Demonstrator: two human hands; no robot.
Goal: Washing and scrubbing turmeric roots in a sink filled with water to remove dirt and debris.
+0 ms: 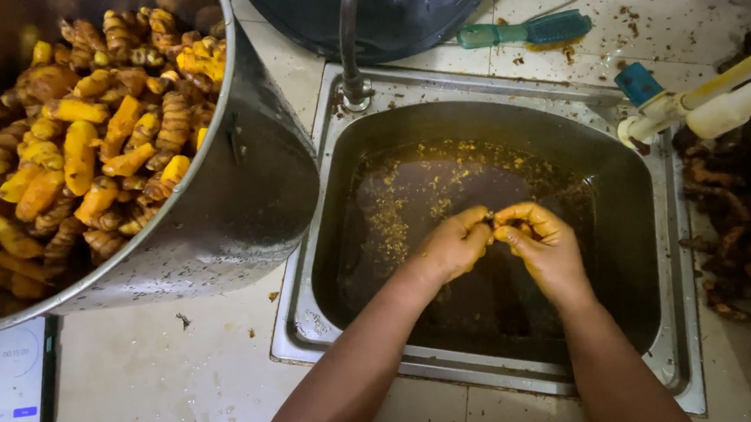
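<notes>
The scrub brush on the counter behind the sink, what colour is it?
The scrub brush is teal green with a blue head, seen in the head view.

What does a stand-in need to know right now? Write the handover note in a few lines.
Left hand and right hand are together over the sink, fingers curled around something small between them; what it is cannot be made out.
The sink holds murky brown water with yellow scraps floating.
The big steel pot to the left is heaped with peeled yellow-orange roots.
A dark pile of roots or peelings lies right of the sink.
A teal brush sits behind the sink, a phone at the counter's left edge.
Done: the heaped pot. Left: the piece in hand.
</notes>
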